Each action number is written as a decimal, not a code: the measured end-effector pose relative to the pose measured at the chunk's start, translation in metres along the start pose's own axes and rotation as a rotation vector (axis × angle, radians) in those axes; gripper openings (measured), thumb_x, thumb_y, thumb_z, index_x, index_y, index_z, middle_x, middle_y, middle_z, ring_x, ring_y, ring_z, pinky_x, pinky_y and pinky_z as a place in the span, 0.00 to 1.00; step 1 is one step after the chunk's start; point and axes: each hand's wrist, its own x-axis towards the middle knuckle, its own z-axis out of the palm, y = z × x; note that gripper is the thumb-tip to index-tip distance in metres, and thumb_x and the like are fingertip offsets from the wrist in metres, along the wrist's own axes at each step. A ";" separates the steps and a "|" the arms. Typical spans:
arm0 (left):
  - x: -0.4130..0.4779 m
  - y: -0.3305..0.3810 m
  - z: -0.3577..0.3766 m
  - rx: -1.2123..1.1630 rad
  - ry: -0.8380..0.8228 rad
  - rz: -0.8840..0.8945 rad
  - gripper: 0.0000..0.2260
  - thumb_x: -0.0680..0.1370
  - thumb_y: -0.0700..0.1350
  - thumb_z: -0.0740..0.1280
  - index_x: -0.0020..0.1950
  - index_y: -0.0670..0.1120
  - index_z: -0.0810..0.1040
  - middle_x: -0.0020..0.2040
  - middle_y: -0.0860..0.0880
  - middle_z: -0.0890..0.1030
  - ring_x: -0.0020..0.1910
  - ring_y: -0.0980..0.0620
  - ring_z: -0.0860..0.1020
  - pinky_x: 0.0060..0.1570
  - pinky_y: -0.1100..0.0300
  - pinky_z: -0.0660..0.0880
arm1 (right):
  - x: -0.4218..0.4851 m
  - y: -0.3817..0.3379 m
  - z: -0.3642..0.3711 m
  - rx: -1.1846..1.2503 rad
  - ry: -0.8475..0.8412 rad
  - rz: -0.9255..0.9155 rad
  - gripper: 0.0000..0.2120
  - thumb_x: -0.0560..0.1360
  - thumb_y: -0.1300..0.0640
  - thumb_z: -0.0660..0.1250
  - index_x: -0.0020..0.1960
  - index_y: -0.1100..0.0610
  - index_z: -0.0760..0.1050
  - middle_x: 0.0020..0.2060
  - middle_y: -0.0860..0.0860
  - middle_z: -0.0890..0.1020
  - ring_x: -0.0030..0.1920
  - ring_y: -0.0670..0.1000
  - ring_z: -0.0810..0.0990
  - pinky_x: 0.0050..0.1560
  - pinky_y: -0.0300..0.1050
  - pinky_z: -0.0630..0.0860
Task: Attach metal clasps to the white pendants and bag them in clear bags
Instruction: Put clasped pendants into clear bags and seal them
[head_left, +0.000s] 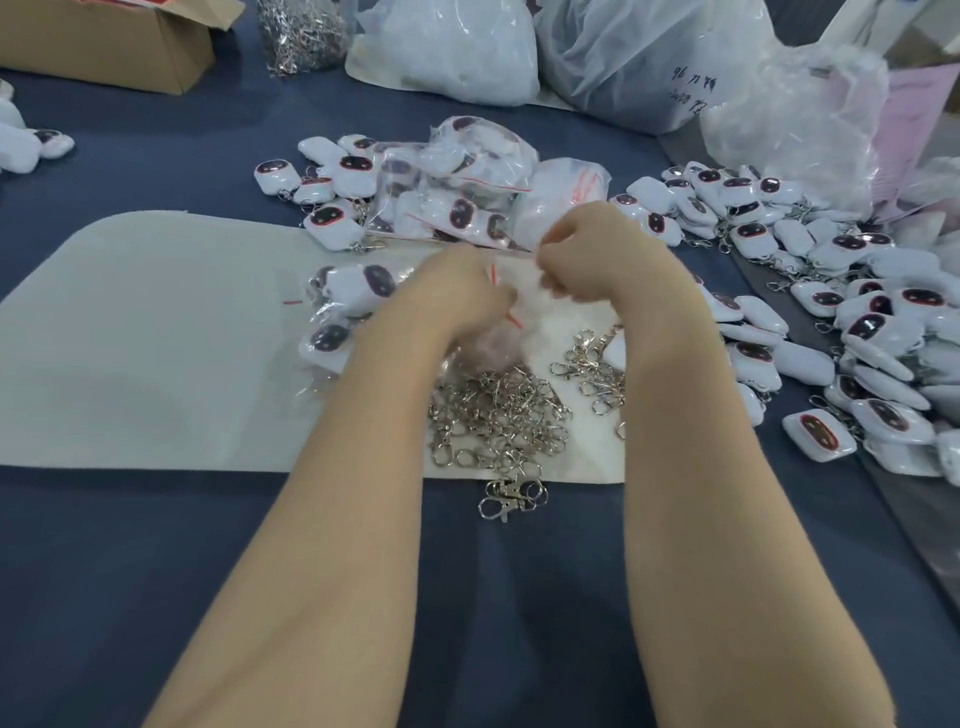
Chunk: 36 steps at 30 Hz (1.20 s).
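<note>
1. Right, nearest me, metal clasps (498, 410) are heaped on the front edge of the white mat (156, 338), a few spilling onto the blue cloth (130, 571);
2. Just past them, my left hand (462, 291) and right hand (582, 249) are both curled, each pinching one clear bag (519, 312) held between them; red strip showing, contents a white blur, can't tell what's inside;
3. Left of my hands, bagged pendants (353, 296) lie on the mat; off right, a big spread of white pendants (831, 312), clasps attached;
4. Beyond my hands, a heap of filled bags (467, 176); furthest back, plastic sacks (452, 47) and a cardboard box (104, 47).
</note>
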 end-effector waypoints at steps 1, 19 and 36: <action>-0.018 0.005 0.003 0.016 0.013 -0.075 0.12 0.79 0.48 0.62 0.37 0.45 0.71 0.42 0.44 0.78 0.40 0.45 0.76 0.39 0.59 0.70 | 0.003 0.008 -0.005 -0.058 0.095 0.059 0.16 0.77 0.59 0.61 0.64 0.62 0.74 0.56 0.59 0.80 0.57 0.59 0.78 0.56 0.45 0.73; 0.008 0.000 0.051 -0.436 0.413 0.040 0.04 0.78 0.42 0.64 0.52 0.47 0.73 0.45 0.54 0.76 0.42 0.56 0.74 0.39 0.67 0.68 | 0.010 0.017 0.020 0.115 0.300 -0.005 0.16 0.78 0.63 0.58 0.64 0.60 0.74 0.60 0.57 0.78 0.61 0.57 0.76 0.55 0.41 0.69; 0.011 -0.002 0.041 -1.076 0.193 -0.074 0.14 0.77 0.38 0.67 0.63 0.40 0.75 0.51 0.42 0.81 0.40 0.50 0.80 0.43 0.58 0.80 | 0.025 0.019 0.050 1.162 0.293 0.128 0.15 0.80 0.50 0.63 0.39 0.59 0.73 0.37 0.57 0.78 0.38 0.55 0.79 0.42 0.48 0.78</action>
